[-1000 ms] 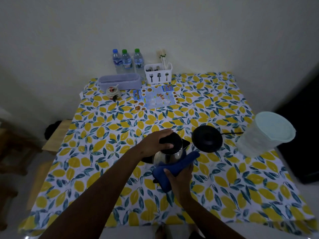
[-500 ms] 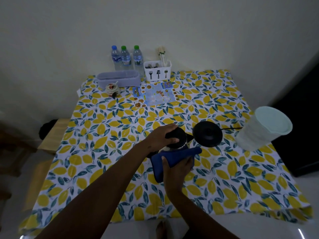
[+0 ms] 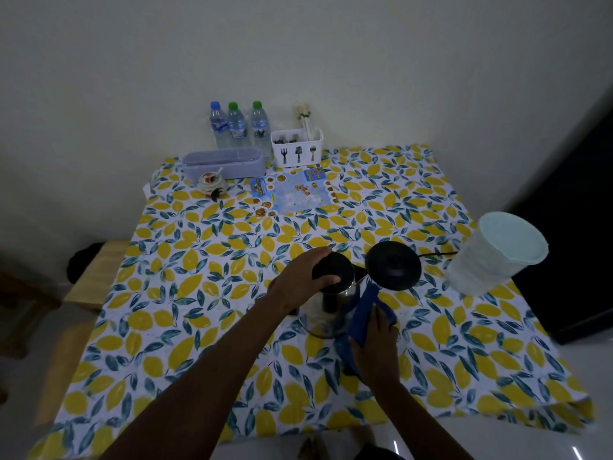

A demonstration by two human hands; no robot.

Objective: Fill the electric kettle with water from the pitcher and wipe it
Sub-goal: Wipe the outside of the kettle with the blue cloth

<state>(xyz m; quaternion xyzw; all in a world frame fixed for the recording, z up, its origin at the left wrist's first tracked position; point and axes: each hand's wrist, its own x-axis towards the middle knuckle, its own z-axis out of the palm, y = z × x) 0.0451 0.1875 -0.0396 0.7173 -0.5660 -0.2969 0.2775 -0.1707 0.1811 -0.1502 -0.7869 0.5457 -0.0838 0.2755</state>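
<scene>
From the head camera, the left hand [image 3: 306,280] clamped down over the lid of the kettle [image 3: 326,308], which stood on the tablecloth [image 3: 185,293] just beside its base [image 3: 393,265]. The right hand [image 3: 374,340] pressed a blue cloth [image 3: 360,313] against the kettle's side. The pitcher [image 3: 494,254] sat well apart, near the table's right edge. A hard rub might tip the kettle. Its handle and water level were hidden.

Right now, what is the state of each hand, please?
Left hand: closed over the kettle's black lid, holding it steady.
Right hand: closed on the blue cloth, pressing it against the kettle.
</scene>
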